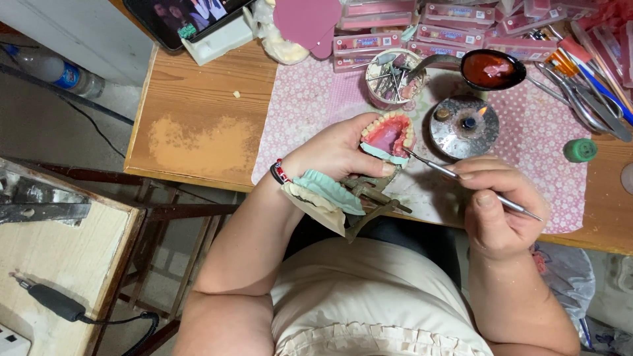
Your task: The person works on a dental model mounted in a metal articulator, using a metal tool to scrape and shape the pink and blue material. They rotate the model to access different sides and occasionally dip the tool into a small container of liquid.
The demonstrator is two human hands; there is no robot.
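My left hand (336,153) holds a metal hinged frame (369,194) with plaster jaw models; the upper pink wax denture with a row of teeth (389,135) is tilted open towards me. A pale green and cream plaster cast (320,194) hangs below my wrist. My right hand (498,207) grips a thin metal wax tool (455,175) like a pen, its tip touching the pink wax at the denture's right edge. Both hands hover over the near edge of the pink dotted mat (316,99).
A small burner with a lit flame (465,125) stands just beyond the tool. A spoon of melted red wax (489,69), a cup of small tools (393,78), pink flat boxes (448,29), pliers (580,92) and a green cap (580,150) lie on the wooden table (198,125).
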